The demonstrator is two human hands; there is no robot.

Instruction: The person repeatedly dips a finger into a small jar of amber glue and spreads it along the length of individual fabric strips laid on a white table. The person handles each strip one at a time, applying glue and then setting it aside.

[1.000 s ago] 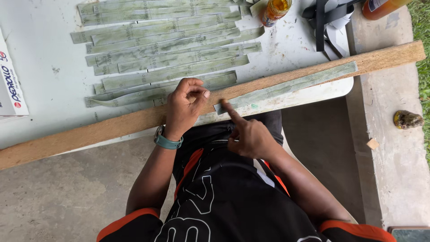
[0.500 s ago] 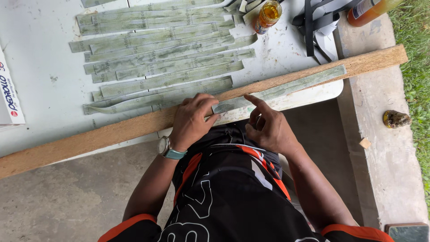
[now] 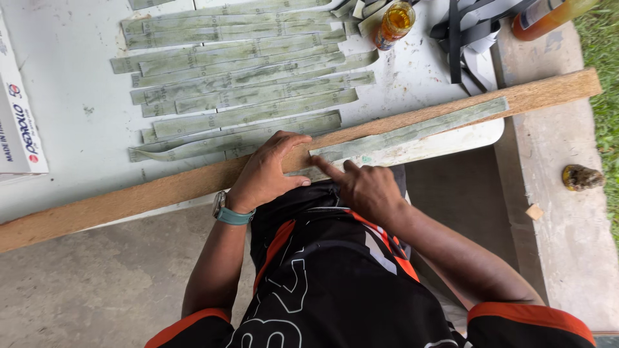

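Closest to the person, over the dark jersey with orange trim, the right hand reaches forward with its forefinger stretched out and the other fingers loosely curled; the fingertip presses on the near end of a long grey-green strip, gripping nothing. Just beside it, the left hand, a teal-banded watch on its wrist, lies spread and flat on a long wooden plank, its fingers reaching over the plank's top by the strip's end, holding the wood down rather than clasping it. The plank runs along the near edge of the white surface, slanting from the near left corner up towards the far right, where its end juts out over a concrete ledge. The strip lies lengthwise on the plank's right half, touching it all the way, from the fingertips out towards the right edge of the surface.

Beyond the plank, across the middle of the surface, a spread of similar grey-green strips lies in rough overlapping rows towards the far edge. At the left edge sits a white carton. By the far edge stands a small jar of amber liquid, with black straps beside it and an orange bottle at the far right corner
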